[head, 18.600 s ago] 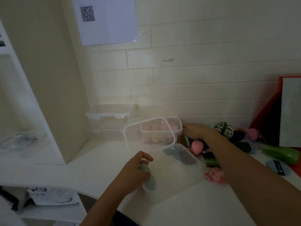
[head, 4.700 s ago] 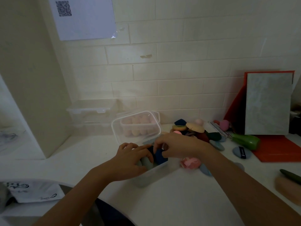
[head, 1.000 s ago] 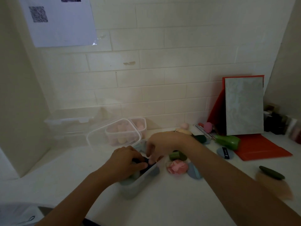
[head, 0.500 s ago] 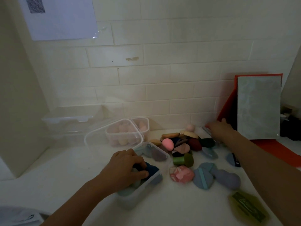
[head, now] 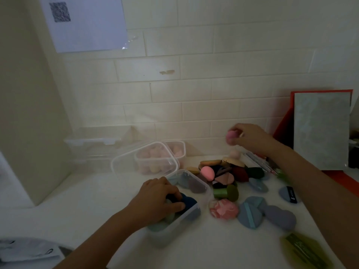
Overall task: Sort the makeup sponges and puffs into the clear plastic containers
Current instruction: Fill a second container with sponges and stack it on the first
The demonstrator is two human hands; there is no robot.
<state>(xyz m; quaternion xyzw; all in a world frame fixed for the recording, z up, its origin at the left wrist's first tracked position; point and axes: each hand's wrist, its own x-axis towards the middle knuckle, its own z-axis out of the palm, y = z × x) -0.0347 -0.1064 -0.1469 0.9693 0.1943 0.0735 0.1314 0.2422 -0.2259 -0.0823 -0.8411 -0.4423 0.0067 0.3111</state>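
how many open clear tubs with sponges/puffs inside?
3: near tub under the left hand; mid tub behind the leaning lid; rear tub by the wall. More may be hidden.

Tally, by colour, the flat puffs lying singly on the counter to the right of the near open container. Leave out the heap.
Marbled pink puff: 1
Blue or grey-blue puffs: 4
Total: 5
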